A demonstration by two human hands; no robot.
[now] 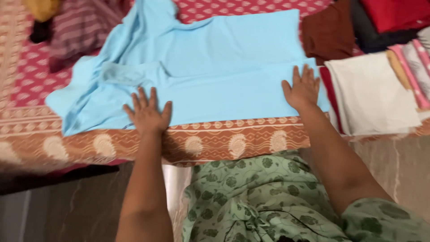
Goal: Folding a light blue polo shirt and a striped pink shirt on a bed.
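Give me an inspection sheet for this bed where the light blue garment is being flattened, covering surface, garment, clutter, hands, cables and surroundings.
Surface: bed cover, red with a patterned orange-brown border, garment spread on it.
Job's things: light blue garment, laid flat and folded lengthwise, left end rumpled.
Clutter: cream folded cloth at right beside a stack of folded clothes; brown cloth behind; striped maroon cloth and yellow cloth at top left.
Grippers: left hand and right hand both open, palms flat on the garment's near edge.
Cables: nothing seen.
Surroundings: stone floor below the bed; the person's green printed clothing.
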